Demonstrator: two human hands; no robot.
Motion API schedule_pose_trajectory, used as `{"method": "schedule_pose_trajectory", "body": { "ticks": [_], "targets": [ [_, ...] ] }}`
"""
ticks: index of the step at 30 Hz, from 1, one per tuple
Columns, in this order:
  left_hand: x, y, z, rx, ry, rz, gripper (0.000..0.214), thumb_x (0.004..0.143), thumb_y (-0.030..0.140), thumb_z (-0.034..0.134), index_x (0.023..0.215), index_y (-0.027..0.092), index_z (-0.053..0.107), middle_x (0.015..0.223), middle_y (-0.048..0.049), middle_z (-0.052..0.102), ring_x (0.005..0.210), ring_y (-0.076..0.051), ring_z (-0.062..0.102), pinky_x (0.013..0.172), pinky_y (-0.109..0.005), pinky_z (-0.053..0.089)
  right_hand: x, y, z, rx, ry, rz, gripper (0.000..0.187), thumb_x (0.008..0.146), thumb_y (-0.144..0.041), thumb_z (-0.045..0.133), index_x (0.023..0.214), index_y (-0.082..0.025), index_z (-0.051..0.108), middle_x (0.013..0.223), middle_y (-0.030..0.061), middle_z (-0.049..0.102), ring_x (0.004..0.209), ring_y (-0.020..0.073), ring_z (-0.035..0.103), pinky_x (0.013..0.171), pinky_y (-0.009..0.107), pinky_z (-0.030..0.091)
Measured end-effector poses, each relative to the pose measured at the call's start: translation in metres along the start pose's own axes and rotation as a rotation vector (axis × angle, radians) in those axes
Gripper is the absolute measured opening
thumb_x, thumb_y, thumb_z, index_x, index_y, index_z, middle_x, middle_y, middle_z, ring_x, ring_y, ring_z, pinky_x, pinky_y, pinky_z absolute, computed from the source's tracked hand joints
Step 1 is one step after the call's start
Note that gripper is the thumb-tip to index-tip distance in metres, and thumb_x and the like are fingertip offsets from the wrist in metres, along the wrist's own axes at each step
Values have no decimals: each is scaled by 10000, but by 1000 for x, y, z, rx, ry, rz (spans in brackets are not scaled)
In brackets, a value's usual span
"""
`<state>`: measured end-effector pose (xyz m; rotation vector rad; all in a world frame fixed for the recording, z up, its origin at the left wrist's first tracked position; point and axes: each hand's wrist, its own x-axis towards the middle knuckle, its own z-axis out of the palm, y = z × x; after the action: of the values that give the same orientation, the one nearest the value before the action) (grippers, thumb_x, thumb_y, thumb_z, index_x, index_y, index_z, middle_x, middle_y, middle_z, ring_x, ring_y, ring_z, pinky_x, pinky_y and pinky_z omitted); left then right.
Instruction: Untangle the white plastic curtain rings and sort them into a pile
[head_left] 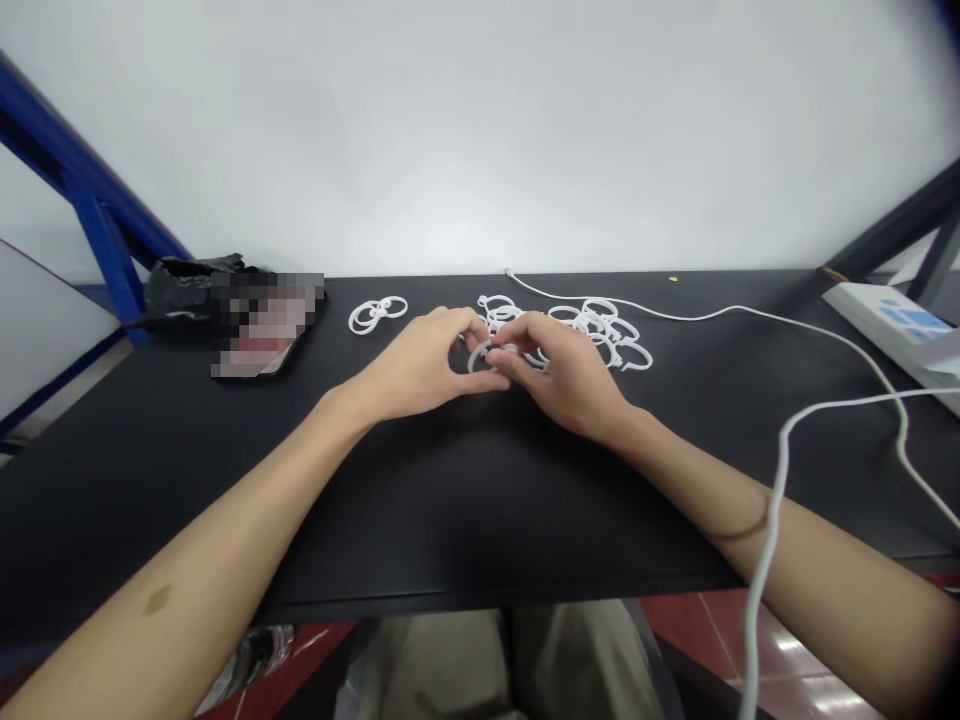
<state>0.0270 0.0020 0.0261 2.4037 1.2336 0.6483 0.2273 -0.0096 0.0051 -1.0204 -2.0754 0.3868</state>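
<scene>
My left hand (420, 362) and my right hand (566, 372) meet above the middle of the black table. Between their fingertips is a white plastic ring (472, 362), thin and round like a curtain ring. Fingers and thumbs of both hands close on it from either side, and they hide part of it. Just behind my right hand lies a loose pile of similar white rings (636, 356), several with small knobs or eyelets. A smaller group of rings (366, 318) rests apart, beyond my left hand.
The black table (480, 520) ends at a pale wall. At the left lie a phone (274, 335), partly pixelated, and a crumpled black bag (184, 290). A white cable (697, 317) runs to the right; another strand crosses over my right forearm. A white box (889, 320) stands far right.
</scene>
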Motion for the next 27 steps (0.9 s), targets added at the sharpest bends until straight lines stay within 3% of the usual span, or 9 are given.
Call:
{"method": "schedule_pose_trajectory", "body": {
  "ticks": [7,15,17,19,23,27],
  "targets": [
    [0,4,4,-26,37,5,385,778,504,744,977,213,589,972,-30,659,883,-203,571,749,-328,442,2,-5,0,119,121,38,134,876,-302,686,792,-207,640,750,-18,687,628,106,525,620,265,408],
    [0,1,7,-22,46,61,362,788,480,742,974,215,579,978,-23,651,923,-207,576,770,-325,450,4,-6,-6,141,53,48,166,871,-275,678,729,-207,625,749,-15,700,661,121,572,653,280,423],
    [1,1,6,-12,44,60,363,790,486,736,983,220,580,982,-24,654,925,-210,579,773,-328,456,4,-3,-5,141,43,64,151,881,-309,669,768,-213,639,775,-10,702,674,129,580,668,286,443],
    [2,-3,4,20,55,42,362,799,500,719,981,221,575,978,-25,653,920,-213,580,779,-339,463,3,2,-3,92,37,52,116,877,-325,680,923,-219,663,841,5,704,738,154,602,722,306,471],
    [4,-25,-4,224,185,-128,306,828,468,664,968,215,564,988,-68,653,976,-266,576,826,-409,475,1,15,1,-247,-8,-59,337,866,-322,694,1168,-185,631,1025,97,665,962,251,566,886,415,468],
    [0,-56,-14,504,369,-349,319,824,418,645,1041,191,588,1064,-154,648,1090,-369,545,886,-517,465,1,23,3,-468,-60,-135,250,894,-307,640,1117,-200,679,1087,133,616,993,287,504,898,467,455]
  ]
}}
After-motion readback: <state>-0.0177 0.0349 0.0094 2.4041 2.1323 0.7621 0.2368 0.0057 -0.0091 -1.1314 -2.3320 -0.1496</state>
